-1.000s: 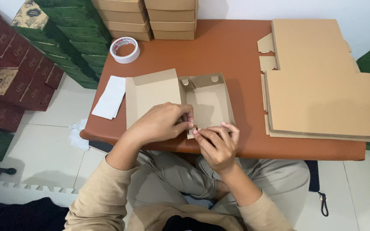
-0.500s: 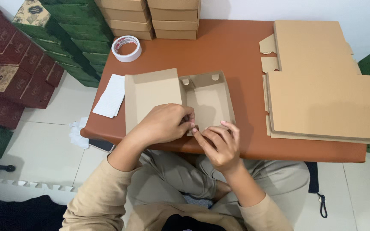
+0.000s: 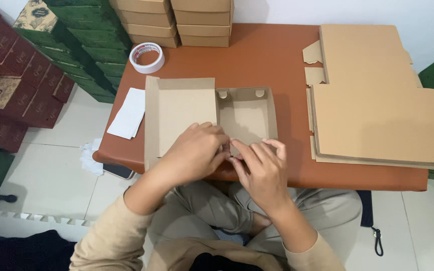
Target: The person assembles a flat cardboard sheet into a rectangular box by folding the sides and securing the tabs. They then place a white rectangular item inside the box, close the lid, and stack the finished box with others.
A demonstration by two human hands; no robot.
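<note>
Left hand [image 3: 197, 153] curled over the near wall of the cardboard box [image 3: 247, 113], fingers pressed together on the front flap; right hand [image 3: 262, 168] meets it at the same spot, fingertips pinching the flap edge, thumb tucked, so both hands are clamped on the box. Box is plain brown corrugated card, matte, shallow rectangular tray half-folded, with a flat lid panel [image 3: 182, 113] laid open to its left and two round tab cutouts on the far wall. It sits at the near edge of the counter [image 3: 262, 60], smooth reddish-brown top with rounded corners. Stack of flat unfolded card blanks [image 3: 377, 115] lies to the right, well apart from the box, overhanging the counter's right side a little. Roll of white tape [image 3: 147, 57] near the far left corner. White paper slips [image 3: 128, 113] hang over the left edge just beside the lid panel. Folded brown boxes [image 3: 177, 20] stacked at the far edge. Bare counter between box and blanks, and behind the box. Green boxes [image 3: 86, 30] and dark red boxes [image 3: 11, 80] piled on the tiled floor to the left.
</note>
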